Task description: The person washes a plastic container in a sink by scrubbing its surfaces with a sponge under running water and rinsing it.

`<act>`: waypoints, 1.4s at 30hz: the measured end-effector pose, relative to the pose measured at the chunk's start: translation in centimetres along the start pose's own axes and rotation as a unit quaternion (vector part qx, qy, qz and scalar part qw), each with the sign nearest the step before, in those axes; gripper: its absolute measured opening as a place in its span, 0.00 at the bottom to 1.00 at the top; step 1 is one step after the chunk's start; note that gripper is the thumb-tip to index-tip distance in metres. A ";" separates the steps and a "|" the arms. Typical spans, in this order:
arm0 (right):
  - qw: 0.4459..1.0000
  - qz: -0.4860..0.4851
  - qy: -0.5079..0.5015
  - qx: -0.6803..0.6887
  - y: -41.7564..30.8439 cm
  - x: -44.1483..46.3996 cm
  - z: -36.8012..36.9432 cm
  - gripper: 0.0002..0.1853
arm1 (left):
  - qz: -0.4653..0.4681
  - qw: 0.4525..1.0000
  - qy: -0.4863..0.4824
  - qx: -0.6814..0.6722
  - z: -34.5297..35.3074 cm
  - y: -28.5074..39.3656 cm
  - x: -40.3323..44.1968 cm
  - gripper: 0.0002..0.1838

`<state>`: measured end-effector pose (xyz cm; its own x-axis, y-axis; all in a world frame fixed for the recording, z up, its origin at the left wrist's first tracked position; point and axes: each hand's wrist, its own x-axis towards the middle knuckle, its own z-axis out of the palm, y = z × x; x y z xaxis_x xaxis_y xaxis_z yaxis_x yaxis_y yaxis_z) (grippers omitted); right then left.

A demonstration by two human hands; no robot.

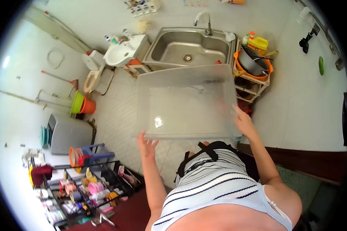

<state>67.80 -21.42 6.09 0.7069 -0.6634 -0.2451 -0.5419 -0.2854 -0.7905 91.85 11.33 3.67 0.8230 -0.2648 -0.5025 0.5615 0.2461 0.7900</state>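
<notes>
A large clear plastic storage box (181, 104) is in front of my body, between my two hands, in the middle of the view. Its far edge overlaps the front of the steel sink (152, 61). My left hand (147, 147) is at the near left corner, thumb against the rim and the other fingers partly spread beneath it. On the right side, my right hand (244, 122) grips the box's edge near the front corner; some of its fingers are hidden by the wall. Through the cloudy plastic I see a blurred floor and sink front.
Beyond the box are a faucet (208, 29) and a white washbasin (121, 54). A rack to the right bears an orange basin (271, 69) and a grey pot (250, 63). To the left stand a toilet (92, 79), buckets (88, 106) and a crowded black shelf (58, 167).
</notes>
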 end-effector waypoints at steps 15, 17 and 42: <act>0.990 0.035 0.117 0.076 -5.4 25.2 1.0 0.29 | -0.085 0.988 -0.097 0.082 16.8 9.7 30.6 0.45; 0.983 0.079 0.123 0.111 -5.7 27.4 0.5 0.28 | -0.092 0.985 -0.100 0.102 20.4 11.0 33.5 0.43; 0.962 0.124 0.183 0.160 8.0 43.0 4.5 0.29 | -0.281 0.948 -0.091 0.121 27.3 4.2 48.3 0.33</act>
<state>95.90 -49.10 -13.33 0.3349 -0.8990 -0.2820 -0.4641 0.1031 -0.8798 131.63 -25.90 -7.67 0.3590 -0.4514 -0.8169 0.8527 -0.1974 0.4838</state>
